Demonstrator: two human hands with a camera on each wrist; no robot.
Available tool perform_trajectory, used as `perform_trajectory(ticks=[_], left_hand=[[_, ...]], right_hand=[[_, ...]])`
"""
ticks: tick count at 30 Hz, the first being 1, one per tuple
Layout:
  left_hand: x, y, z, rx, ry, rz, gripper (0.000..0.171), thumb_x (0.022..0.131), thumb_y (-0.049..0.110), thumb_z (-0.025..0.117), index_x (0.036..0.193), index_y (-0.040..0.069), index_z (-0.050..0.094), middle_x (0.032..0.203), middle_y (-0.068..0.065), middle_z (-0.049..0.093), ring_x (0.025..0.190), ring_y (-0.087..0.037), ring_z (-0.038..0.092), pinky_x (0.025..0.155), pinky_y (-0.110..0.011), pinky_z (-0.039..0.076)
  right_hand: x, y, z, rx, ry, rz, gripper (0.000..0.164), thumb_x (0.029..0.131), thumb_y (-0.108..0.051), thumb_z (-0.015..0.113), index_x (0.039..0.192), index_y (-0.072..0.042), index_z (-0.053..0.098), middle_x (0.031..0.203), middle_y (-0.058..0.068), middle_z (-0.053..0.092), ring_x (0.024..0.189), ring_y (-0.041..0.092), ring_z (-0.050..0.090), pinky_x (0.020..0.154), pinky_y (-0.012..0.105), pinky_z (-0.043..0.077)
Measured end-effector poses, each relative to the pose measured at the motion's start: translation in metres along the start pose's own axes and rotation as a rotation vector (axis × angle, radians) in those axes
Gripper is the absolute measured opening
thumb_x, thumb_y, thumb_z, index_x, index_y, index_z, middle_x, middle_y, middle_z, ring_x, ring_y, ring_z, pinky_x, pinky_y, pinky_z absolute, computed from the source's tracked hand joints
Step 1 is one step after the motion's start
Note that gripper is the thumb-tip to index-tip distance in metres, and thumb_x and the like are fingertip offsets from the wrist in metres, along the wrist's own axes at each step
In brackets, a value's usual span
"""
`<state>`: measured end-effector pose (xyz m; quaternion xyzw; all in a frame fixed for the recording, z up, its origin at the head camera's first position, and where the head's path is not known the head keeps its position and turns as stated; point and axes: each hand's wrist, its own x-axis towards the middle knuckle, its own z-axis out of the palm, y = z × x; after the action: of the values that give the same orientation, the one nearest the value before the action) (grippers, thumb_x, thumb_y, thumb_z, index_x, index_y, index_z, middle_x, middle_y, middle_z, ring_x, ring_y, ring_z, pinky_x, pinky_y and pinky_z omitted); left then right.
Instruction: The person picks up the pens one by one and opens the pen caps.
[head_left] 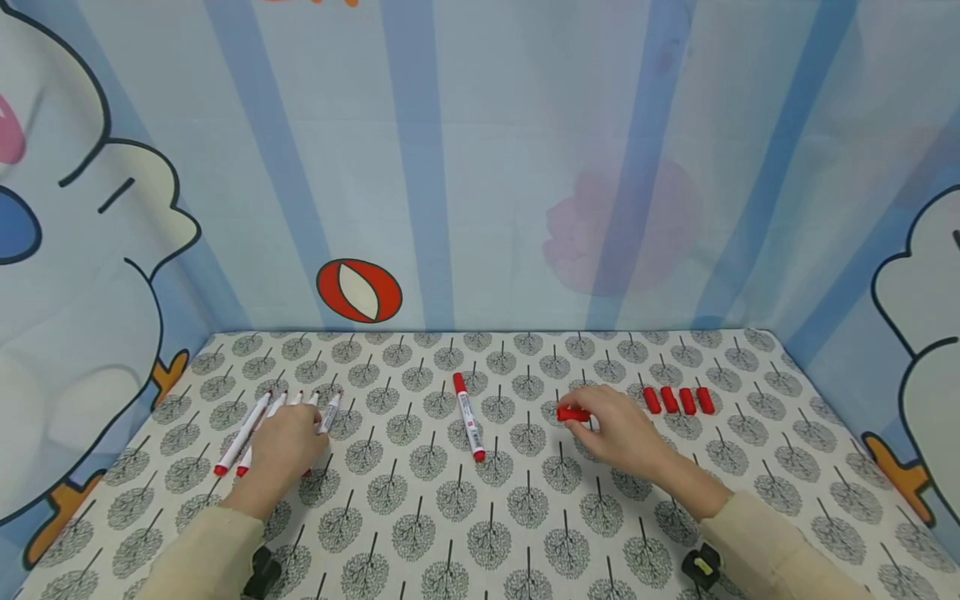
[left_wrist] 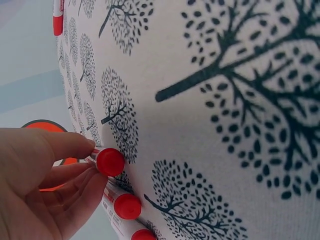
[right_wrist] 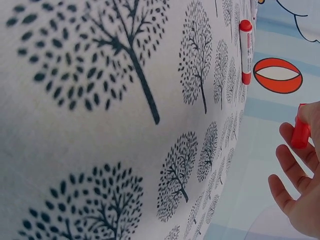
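On the left of the table, my left hand (head_left: 287, 437) pinches a white marker (head_left: 330, 412) at the right end of a row. Its round red end (left_wrist: 110, 162) shows at the fingertips in the left wrist view. Several more uncapped white markers (head_left: 243, 435) lie alongside, partly hidden by that hand. My right hand (head_left: 618, 427) holds a red marker cap (head_left: 573, 414) between thumb and index finger, above the right half of the table. The same cap (right_wrist: 301, 131) appears in the right wrist view, where the other fingers are spread loosely.
A capped red marker (head_left: 468, 419) lies between the two hands, near the middle. Several red caps (head_left: 687, 401) lie in a row to the right, beyond my right hand. A tree-print cloth (head_left: 491, 525) covers the table. A printed curtain (head_left: 495, 208) stands behind it.
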<state>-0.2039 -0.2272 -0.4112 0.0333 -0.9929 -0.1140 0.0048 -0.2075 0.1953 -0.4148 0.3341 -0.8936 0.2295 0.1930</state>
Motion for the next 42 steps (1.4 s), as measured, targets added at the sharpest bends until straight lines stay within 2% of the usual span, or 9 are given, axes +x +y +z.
perform_trajectory(ticks=[4, 7, 12, 22, 34, 42], left_hand=[[-0.0001, -0.0002, -0.0002, 0.007, 0.003, -0.004, 0.011, 0.077, 0.007, 0.062, 0.084, -0.001, 0.063, 0.07, -0.01, 0.061, 0.053, -0.018, 0.051, 0.043, -0.03, 0.039], [-0.0001, -0.0004, -0.0009, 0.007, 0.009, -0.006, 0.007, 0.077, 0.007, 0.062, 0.08, 0.0, 0.062, 0.067, -0.008, 0.059, 0.053, -0.019, 0.05, 0.043, -0.03, 0.038], [-0.0003, -0.0017, -0.0015, 0.015, 0.013, -0.018, 0.018, 0.076, 0.008, 0.063, 0.091, -0.003, 0.064, 0.072, -0.011, 0.061, 0.057, -0.021, 0.052, 0.045, -0.033, 0.041], [-0.001, -0.0019, -0.0024, 0.018, 0.002, -0.011, 0.026, 0.078, 0.011, 0.065, 0.102, -0.002, 0.064, 0.092, -0.02, 0.065, 0.062, -0.023, 0.058, 0.047, -0.036, 0.045], [-0.0026, -0.0023, -0.0036, 0.004, 0.004, -0.011, 0.027, 0.077, 0.01, 0.064, 0.101, -0.003, 0.063, 0.085, -0.017, 0.065, 0.061, -0.023, 0.056, 0.047, -0.036, 0.044], [-0.0002, -0.0029, -0.0061, 0.011, 0.024, -0.015, 0.031, 0.079, 0.014, 0.066, 0.107, 0.0, 0.063, 0.096, -0.022, 0.065, 0.061, -0.023, 0.057, 0.044, -0.034, 0.043]], right_hand=[[0.0003, -0.0003, -0.0009, 0.003, -0.007, 0.008, 0.022, 0.08, -0.012, 0.068, 0.102, -0.012, 0.065, 0.096, -0.004, 0.066, 0.084, 0.009, 0.06, 0.074, 0.027, 0.051], [0.0007, -0.0007, -0.0016, 0.003, -0.015, 0.015, 0.022, 0.08, -0.013, 0.068, 0.102, -0.012, 0.065, 0.096, -0.004, 0.066, 0.083, 0.008, 0.06, 0.074, 0.027, 0.051], [0.0017, -0.0014, -0.003, 0.005, -0.023, 0.026, 0.02, 0.081, -0.015, 0.068, 0.101, -0.012, 0.065, 0.097, -0.004, 0.066, 0.083, 0.008, 0.06, 0.075, 0.028, 0.05], [0.001, 0.0001, -0.0006, 0.007, -0.011, 0.001, 0.021, 0.08, -0.013, 0.069, 0.1, -0.012, 0.064, 0.096, -0.004, 0.066, 0.083, 0.008, 0.061, 0.074, 0.026, 0.051], [-0.0002, 0.0016, 0.001, 0.034, -0.011, -0.003, 0.021, 0.08, -0.011, 0.068, 0.101, -0.012, 0.064, 0.094, -0.004, 0.066, 0.08, 0.007, 0.061, 0.071, 0.023, 0.051], [-0.0009, 0.0014, 0.0009, 0.026, -0.016, 0.004, 0.021, 0.08, -0.01, 0.068, 0.1, -0.01, 0.064, 0.093, -0.004, 0.066, 0.08, 0.007, 0.061, 0.071, 0.023, 0.051]])
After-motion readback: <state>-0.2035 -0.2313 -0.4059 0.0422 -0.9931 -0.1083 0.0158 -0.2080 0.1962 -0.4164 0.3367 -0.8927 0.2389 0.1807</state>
